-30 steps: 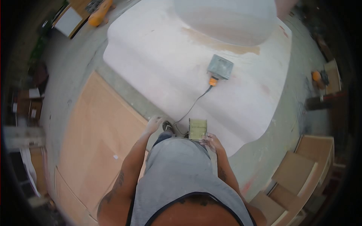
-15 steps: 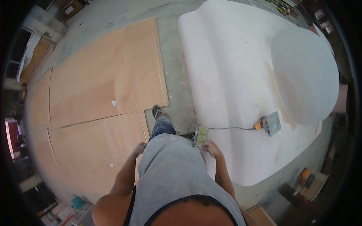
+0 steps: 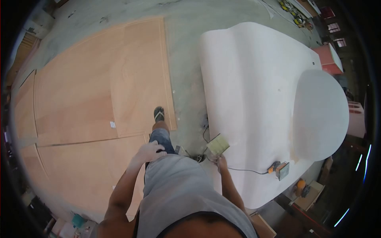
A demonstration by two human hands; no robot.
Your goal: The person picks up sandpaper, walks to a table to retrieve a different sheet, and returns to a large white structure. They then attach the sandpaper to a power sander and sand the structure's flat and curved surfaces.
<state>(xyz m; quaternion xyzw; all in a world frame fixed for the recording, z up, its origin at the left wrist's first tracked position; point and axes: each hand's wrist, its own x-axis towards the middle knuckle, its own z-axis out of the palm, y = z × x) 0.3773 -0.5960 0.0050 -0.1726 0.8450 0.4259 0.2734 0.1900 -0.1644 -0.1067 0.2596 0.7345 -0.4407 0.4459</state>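
My right hand (image 3: 218, 160) grips the lower edge of a flat yellow-green pad (image 3: 218, 144), held beside the near left edge of a large white curved shape (image 3: 254, 103). By my left hip is my left hand (image 3: 150, 152), dusted white, its fingers bent near the top of my blue shorts; nothing can be made out in it. An orange and grey sander (image 3: 281, 170) rests on the white shape, its cable running left towards my right hand.
Wooden panels (image 3: 91, 91) lie on the floor to the left, with my sandalled foot (image 3: 159, 114) on them. A rounded grey form (image 3: 321, 115) sits on the white shape. Further right are a pink box (image 3: 329, 58) and a second orange tool (image 3: 301, 185).
My left hand has risen from beside my hip to the front of it. The pad has turned and shifted slightly right. One foot has come forward onto the panels, and the view has shifted.
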